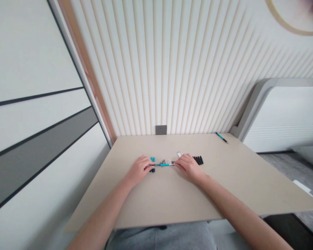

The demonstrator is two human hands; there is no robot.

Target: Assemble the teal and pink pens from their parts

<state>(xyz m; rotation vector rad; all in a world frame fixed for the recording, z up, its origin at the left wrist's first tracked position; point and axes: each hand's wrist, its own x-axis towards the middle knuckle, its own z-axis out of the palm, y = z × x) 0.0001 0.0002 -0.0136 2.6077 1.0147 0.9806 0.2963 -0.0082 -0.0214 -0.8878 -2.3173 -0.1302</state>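
Teal pen (pixel 161 165) held level over the middle of the beige table (pixel 250 180), gripped at both ends; left hand (pixel 139 170) curled around one end, fingers closed on the barrel; right hand (pixel 189 167) pinching the other end near a silver tip (pixel 172 163); neither hand released. Teal caps (pixel 152 159) just beyond the left hand's fingers; black pieces (pixel 152 170) partly hidden beside those fingers; small grey parts (pixel 163 161) just behind the pen's middle, too small to identify; white-and-silver parts (pixel 179 154) just past the right hand's fingers; row of black caps (pixel 198 160) beside the right hand. Second teal pen (pixel 221 137) lying well apart, near the table's far right corner; grey socket plate (pixel 161 130) on fluted white wall panelling (pixel 172 69), just above the far edge; grey trousers (pixel 159 238) below the near edge.
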